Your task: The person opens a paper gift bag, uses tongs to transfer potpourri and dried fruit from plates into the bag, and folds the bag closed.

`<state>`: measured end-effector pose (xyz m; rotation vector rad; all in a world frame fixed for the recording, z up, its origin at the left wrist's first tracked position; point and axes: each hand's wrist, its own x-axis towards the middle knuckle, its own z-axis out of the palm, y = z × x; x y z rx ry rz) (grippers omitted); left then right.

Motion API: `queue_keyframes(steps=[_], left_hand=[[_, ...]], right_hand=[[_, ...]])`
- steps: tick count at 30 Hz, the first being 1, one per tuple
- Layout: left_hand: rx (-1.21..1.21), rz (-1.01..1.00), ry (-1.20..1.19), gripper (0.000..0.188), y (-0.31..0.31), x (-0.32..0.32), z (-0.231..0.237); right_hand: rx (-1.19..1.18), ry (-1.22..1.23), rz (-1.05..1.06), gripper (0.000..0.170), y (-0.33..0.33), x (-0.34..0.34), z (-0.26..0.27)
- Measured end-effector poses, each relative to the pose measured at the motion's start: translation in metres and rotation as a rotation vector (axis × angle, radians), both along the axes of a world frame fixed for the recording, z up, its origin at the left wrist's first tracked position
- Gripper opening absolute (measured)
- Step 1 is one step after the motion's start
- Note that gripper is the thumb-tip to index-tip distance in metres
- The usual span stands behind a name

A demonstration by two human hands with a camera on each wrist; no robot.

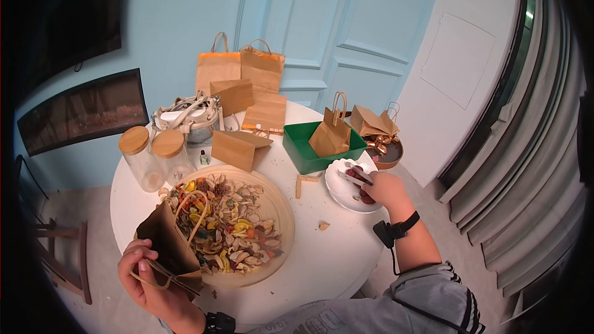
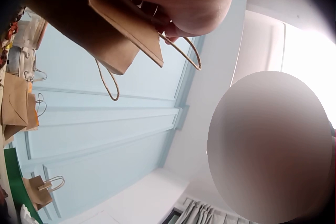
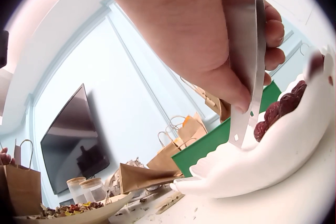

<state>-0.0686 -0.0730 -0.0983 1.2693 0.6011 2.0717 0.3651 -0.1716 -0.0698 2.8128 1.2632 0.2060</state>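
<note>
My left hand point(image 1: 151, 284) grips the rim of an open brown paper bag point(image 1: 162, 235) with twisted handles, tilted at the near left edge of the round tray point(image 1: 286, 219). In the left wrist view the bag point(image 2: 100, 29) hangs under that hand, both handle loops showing. At the right, my right hand point(image 1: 388, 189) holds metal tongs point(image 3: 245, 50), thumb on one arm and fingers round the other side. The tongs' tips reach into a white scalloped bowl point(image 3: 262, 171). Several dark red wrinkled dried dates point(image 3: 283, 106) lie in the bowl, beside the tongs.
Dried fruit slices point(image 1: 238, 235) heap in the tray. Behind stand two wooden-lidded jars point(image 1: 151, 170), a handbag point(image 1: 201, 127), a small bottle point(image 1: 204, 158) and paper bags point(image 1: 238, 148). A green box point(image 1: 300, 158) holding a bag stands beside the bowl; a wooden piece point(image 1: 299, 187) lies near.
</note>
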Motion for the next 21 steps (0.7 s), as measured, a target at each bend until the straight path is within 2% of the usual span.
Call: queue_keyframes(steps=[3, 9, 12, 21], left_hand=[[0.005, 0.012, -0.001, 0.014, 0.0, 0.001, 0.0], [-0.009, -0.001, 0.002, 0.014, -0.002, 0.0, 0.002], [0.059, -0.076, 0.015, 0.015, 0.0, -0.004, -0.002], [0.056, -0.086, 0.017, 0.015, -0.002, -0.005, 0.0]], right_hand=[[0.008, 0.06, -0.055, 0.031, -0.003, -0.005, 0.009], [-0.09, 0.019, -0.063, 0.029, -0.009, -0.019, 0.02], [-0.076, 0.008, -0.071, 0.027, -0.009, -0.017, 0.016], [-0.106, 0.016, -0.055, 0.027, -0.009, -0.018, 0.011]])
